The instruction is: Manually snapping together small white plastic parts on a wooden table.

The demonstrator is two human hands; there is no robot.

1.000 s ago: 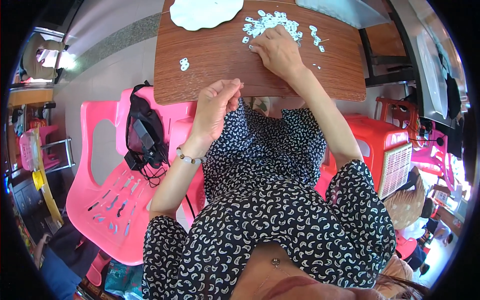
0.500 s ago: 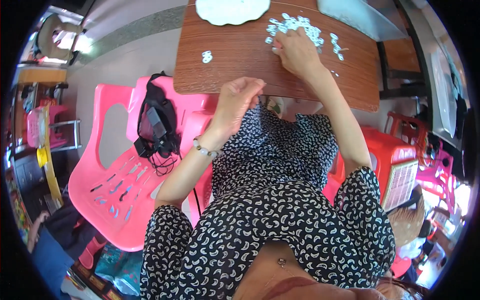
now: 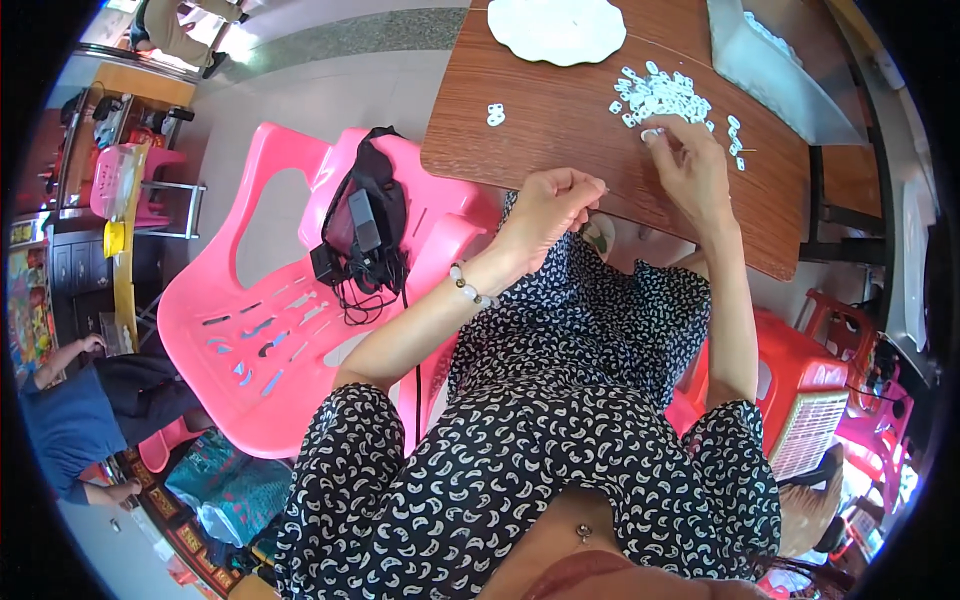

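Observation:
My right hand is over the wooden table, thumb and fingers pinching a small white piece. Just beyond it lies a loose pile of small white pieces with holes. My left hand, wearing a bead bracelet, is closed in a pinch at the table's near edge; whatever its fingertips hold is too small to make out. A short row of the pieces lies right of the pile, with a thin stick beside it. A few more pieces sit together at the left.
A white scalloped plate stands at the far edge, a translucent plastic container at the far right. Left of me is a pink chair bearing a black bag and cables. Red plastic seats stand at right; another person is lower left.
My right hand has drawn back from the pile toward me, now with a white piece in its pinch. My left hand stays near the table's edge. The whole view has shifted and turned somewhat.

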